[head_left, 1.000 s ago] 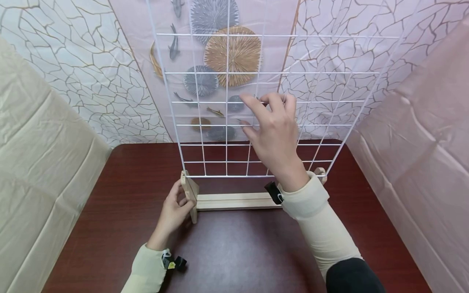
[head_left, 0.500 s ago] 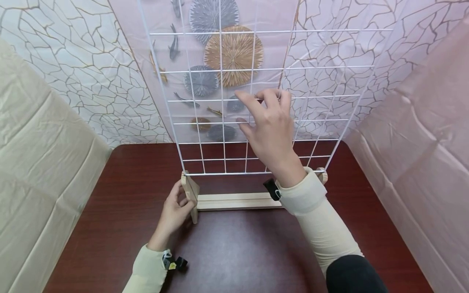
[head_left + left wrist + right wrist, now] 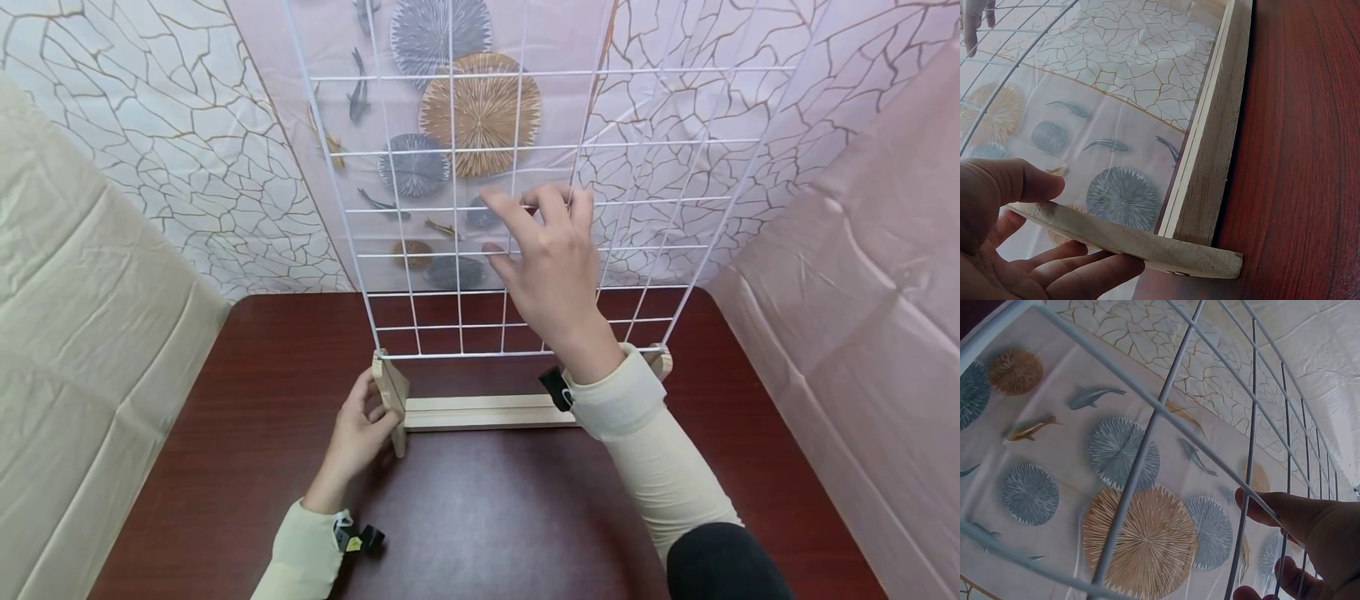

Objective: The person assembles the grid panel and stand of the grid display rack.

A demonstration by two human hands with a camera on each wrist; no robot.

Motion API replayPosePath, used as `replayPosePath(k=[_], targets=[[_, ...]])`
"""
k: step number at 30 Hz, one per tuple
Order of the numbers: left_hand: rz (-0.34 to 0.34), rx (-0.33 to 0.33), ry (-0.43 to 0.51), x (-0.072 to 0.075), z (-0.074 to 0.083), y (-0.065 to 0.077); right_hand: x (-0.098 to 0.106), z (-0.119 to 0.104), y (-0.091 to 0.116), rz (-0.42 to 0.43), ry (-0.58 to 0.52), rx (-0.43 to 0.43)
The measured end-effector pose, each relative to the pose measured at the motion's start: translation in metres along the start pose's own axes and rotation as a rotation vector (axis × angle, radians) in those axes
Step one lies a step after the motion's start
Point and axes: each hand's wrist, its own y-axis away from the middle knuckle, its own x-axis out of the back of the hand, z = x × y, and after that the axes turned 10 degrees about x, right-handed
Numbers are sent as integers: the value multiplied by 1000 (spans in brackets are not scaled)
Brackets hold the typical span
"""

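Note:
A white wire grid panel (image 3: 465, 356) stands upright over a wooden stand, its lower corners at the tops of the two end pieces. My right hand (image 3: 558, 258) grips the panel's wires near its middle; in the right wrist view the thumb (image 3: 1260, 506) lies against a wire and other fingers show behind. My left hand (image 3: 360, 429) holds the left wooden end piece (image 3: 390, 385), with thumb on one face and fingers on the other in the left wrist view. A grooved wooden crossbar (image 3: 480, 412) joins the ends. The right end piece (image 3: 660, 362) is partly hidden by my right sleeve.
The stand rests on a dark red-brown table (image 3: 495, 508). Behind it hangs a patterned backdrop (image 3: 172, 133) with discs and fish. Beige cloth walls (image 3: 82, 333) rise at both sides.
The grid panel and my right hand have shifted slightly left, and the panel's lower edge sits a little higher. My left hand stays on the end piece.

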Motion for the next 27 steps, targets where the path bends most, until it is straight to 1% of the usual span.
replayPosePath(k=[13, 20, 27], targets=[[-13, 17, 21, 1, 1, 1, -4, -5, 4, -18, 20, 0], [-20, 16, 27, 1, 1, 1, -5, -8, 7, -3, 22, 15], [-10, 0, 23, 1, 0, 0, -5, -12, 11, 20, 28, 17]])
